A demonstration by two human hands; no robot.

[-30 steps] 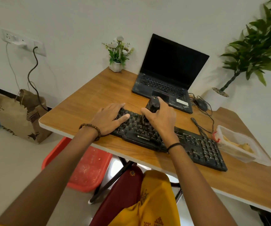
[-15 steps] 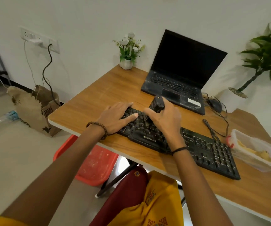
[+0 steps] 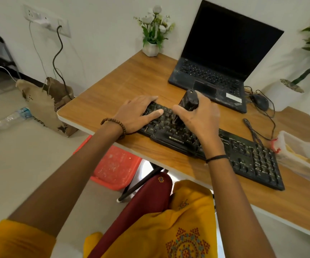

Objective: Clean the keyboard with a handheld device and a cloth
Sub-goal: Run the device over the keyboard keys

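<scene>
1. A bead bracelet (image 3: 115, 125) of round brown beads circles the wrist of the left hand (image 3: 137, 114)
2. A thin black band (image 3: 216, 157) runs round the wrist of the right hand (image 3: 197, 118)
3. Both forearms are bare; a mustard-yellow sleeve (image 3: 18, 241) covers the left upper arm
4. A mustard-yellow tunic (image 3: 178, 220) of the same cloth lies over the lap
5. The tunic carries a large round embroidered motif (image 3: 187, 244) in red, orange and grey-blue thread, with a smaller one of the same kind higher up
6. A maroon trouser leg (image 3: 146, 200) shows beside the tunic, with a small yellow flower-like emblem stitched at the knee
</scene>
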